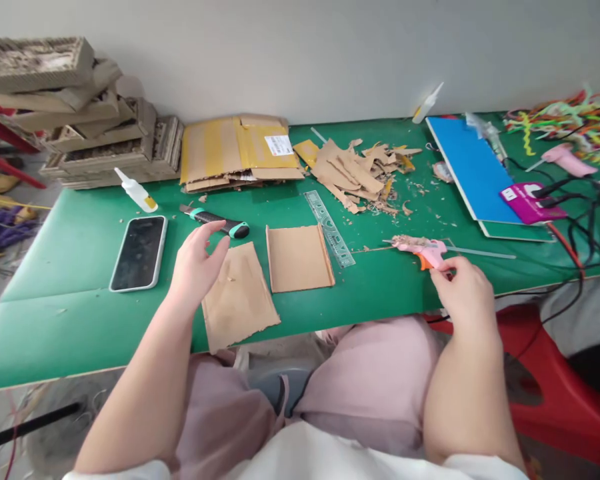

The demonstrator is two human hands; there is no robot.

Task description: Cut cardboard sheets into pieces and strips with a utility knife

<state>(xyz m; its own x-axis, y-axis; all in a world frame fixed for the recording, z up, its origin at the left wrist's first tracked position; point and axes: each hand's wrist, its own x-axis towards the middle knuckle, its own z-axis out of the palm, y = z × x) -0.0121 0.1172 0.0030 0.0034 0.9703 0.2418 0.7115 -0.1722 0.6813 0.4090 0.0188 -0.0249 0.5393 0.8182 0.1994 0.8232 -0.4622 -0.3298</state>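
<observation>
My right hand pinches the handle end of a pink hot glue gun, which lies on its side with an orange trigger and a translucent glue stick out of its back. Scraps cling along its barrel. My left hand, holding nothing, hovers with fingers apart near a black and teal utility knife and over the corner of a torn-edged cardboard piece. Beside that lies a squarer cardboard piece with raised strips along its left and right edges. A clear stencil ruler rests at its right.
A phone and a glue bottle lie at left. Behind are stacked cardboard trays, a flattened box and cardboard scraps. At right are a blue board, a magenta power adapter, cables and another glue gun.
</observation>
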